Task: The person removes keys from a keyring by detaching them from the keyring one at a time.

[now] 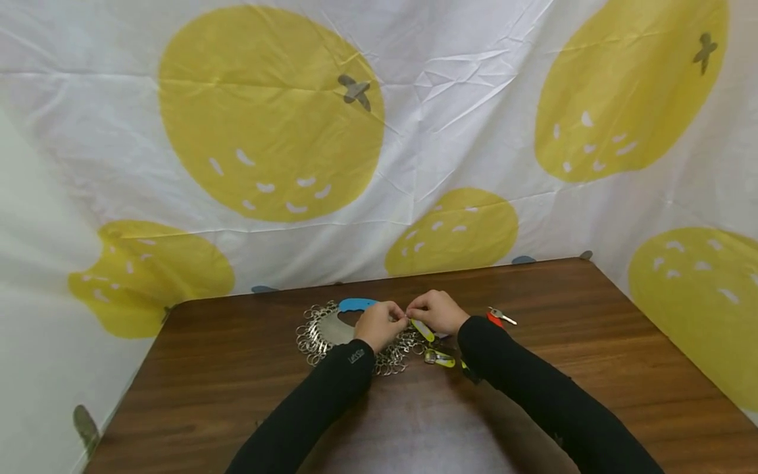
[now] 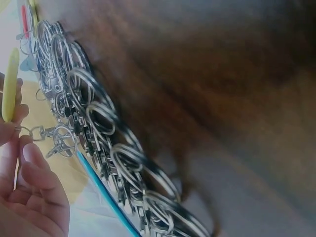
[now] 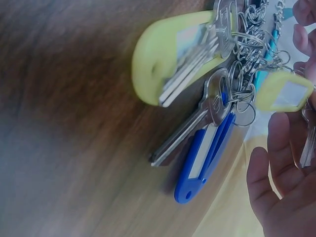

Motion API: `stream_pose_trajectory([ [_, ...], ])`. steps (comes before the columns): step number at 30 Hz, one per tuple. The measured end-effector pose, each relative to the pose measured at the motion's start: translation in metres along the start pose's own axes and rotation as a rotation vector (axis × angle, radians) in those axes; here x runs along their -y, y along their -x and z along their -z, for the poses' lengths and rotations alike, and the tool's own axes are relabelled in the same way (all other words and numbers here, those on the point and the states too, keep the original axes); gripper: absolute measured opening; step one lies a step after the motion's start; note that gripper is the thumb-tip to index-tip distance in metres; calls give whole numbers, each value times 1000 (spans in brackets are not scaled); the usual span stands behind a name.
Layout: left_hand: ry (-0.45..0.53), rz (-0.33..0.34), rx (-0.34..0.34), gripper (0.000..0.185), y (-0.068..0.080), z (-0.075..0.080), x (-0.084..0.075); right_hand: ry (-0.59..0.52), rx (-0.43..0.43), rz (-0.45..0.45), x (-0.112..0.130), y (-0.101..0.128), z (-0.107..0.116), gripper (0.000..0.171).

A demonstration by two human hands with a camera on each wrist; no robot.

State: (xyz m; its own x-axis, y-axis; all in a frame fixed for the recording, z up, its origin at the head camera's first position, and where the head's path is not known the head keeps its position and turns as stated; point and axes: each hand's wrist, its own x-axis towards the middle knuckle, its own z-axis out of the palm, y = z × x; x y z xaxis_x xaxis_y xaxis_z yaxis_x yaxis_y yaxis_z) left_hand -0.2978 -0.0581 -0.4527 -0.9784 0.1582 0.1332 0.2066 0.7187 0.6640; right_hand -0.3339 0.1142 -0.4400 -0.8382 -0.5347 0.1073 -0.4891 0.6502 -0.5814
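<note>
Your left hand (image 1: 378, 324) and right hand (image 1: 435, 311) both pinch the yellow key tag (image 1: 423, 330) and its small ring, at 3 o'clock of the ring pile (image 1: 320, 339) on the table (image 1: 237, 382). It looks light and stiff, its ring slippery, so hold the tag's flat faces.

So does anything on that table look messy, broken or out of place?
Nothing looks broken or spilled. The key rings lie in a loose, tangled heap on the table, and one red-tagged key sits apart beyond the right hand.
</note>
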Motion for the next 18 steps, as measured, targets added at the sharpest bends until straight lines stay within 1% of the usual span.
stream_pose_trajectory([
  [4,0,2,5,11,0,1,1,7,-17,-15,1,-2,-1,19],
  [10,11,-8,23,12,0,1,1,6,-12,-56,4,1,1,19],
  [15,28,-32,58,11,3,1,1,11,-12,-63,6,5,1,19],
  [18,19,-41,79,11,4,1,1,18,-10,-57,7,7,1,19],
])
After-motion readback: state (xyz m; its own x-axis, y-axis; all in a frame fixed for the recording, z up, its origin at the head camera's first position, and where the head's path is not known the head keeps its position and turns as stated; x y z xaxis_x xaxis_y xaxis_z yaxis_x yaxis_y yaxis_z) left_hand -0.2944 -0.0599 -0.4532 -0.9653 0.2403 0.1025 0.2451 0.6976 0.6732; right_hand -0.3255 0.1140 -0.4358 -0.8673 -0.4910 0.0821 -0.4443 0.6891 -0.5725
